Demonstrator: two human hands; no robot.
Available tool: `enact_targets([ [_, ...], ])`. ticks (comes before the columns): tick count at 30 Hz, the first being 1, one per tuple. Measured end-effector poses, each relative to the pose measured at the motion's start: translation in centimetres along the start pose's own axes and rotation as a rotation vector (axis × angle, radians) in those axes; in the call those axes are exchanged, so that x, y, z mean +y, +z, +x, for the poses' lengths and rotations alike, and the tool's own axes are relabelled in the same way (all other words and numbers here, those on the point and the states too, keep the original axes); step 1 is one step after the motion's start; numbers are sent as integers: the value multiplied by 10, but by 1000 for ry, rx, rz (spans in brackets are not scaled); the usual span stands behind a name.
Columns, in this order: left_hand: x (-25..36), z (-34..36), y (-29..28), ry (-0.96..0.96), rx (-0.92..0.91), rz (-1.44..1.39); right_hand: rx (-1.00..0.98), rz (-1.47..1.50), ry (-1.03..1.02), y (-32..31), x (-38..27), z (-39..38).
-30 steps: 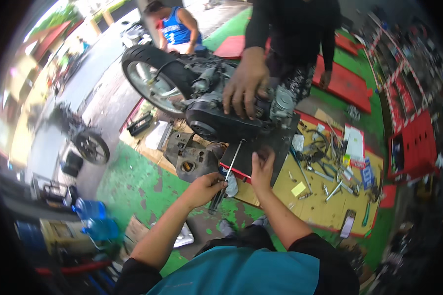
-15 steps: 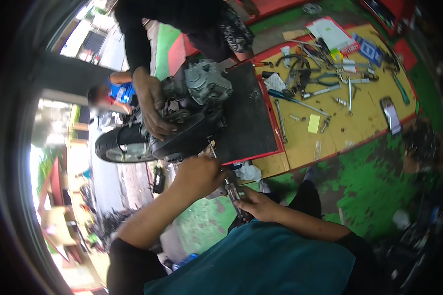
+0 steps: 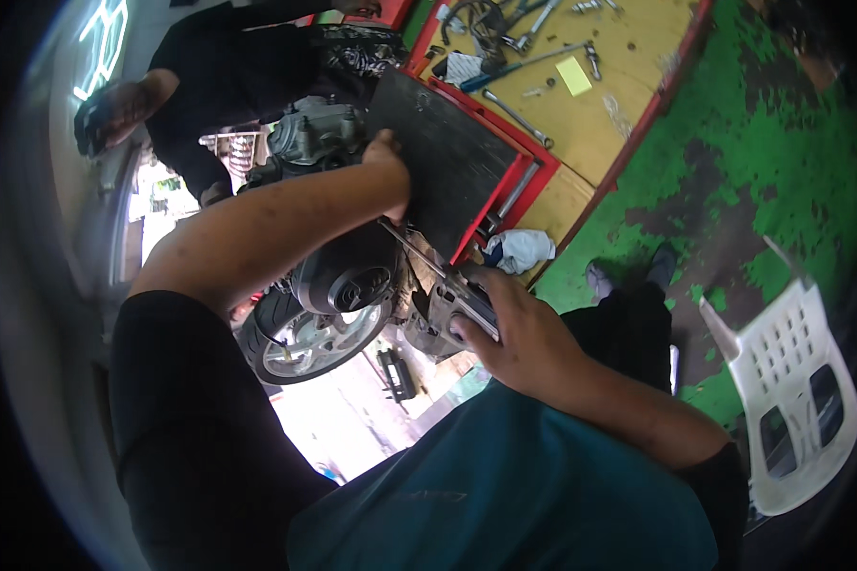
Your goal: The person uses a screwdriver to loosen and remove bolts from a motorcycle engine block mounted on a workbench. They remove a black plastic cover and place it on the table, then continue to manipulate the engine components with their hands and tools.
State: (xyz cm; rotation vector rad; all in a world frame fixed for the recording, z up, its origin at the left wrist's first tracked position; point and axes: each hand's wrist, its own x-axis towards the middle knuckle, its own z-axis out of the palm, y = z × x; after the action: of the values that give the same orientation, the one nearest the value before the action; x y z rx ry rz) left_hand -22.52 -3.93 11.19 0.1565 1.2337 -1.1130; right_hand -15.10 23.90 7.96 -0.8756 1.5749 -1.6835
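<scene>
My right hand point(image 3: 533, 333) is closed around the dark grey handle of a tool with a long thin metal shaft point(image 3: 411, 249). The shaft slants up and left toward the lower side of an engine, ending below my left wrist. Stretched across the engine, my left hand point(image 3: 388, 173) is at the edge of a black work surface point(image 3: 448, 143). Its fingers are mostly hidden, so their grip cannot be made out. The engine's grey metal cylinder part point(image 3: 314, 131) shows beyond my forearm, and its round black cover point(image 3: 348, 271) on the near side, above a wheel point(image 3: 300, 347).
A person in black point(image 3: 219, 76) stands across the engine, one hand near it. Spanners point(image 3: 516, 119) and other tools lie on the yellow tabletop point(image 3: 628, 57). A white cloth point(image 3: 521, 250) sits by the red-edged surface. To the right is a white plastic chair point(image 3: 800, 381).
My view has swung, bringing the chair into sight. My left hand has moved from near the tool up across the engine. The tool remains in my right hand, its shaft closer to the engine.
</scene>
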Motion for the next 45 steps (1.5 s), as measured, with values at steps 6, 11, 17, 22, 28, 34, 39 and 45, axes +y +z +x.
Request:
enact_targets([
  [6,6,-10,17,-61,164,32,-39,-305,-82,18,1,-16],
  [11,2,-23,17,5,283,-84,33,-457,-153,33,3,-22],
  [17,8,-2,18,-162,175,-118,169,-726,-238,49,-3,-26],
  [22,22,3,4,-271,137,-68,238,-803,-203,65,-8,-25],
  [28,24,12,2,-297,86,-42,199,-782,-151,74,-13,-25],
  [34,22,6,3,-300,156,-83,203,-264,89,71,-9,-20],
  [39,23,-3,3,-296,196,-75,295,435,401,86,-4,-12],
  [45,4,-7,30,-138,347,-59,247,146,282,73,-24,-13],
])
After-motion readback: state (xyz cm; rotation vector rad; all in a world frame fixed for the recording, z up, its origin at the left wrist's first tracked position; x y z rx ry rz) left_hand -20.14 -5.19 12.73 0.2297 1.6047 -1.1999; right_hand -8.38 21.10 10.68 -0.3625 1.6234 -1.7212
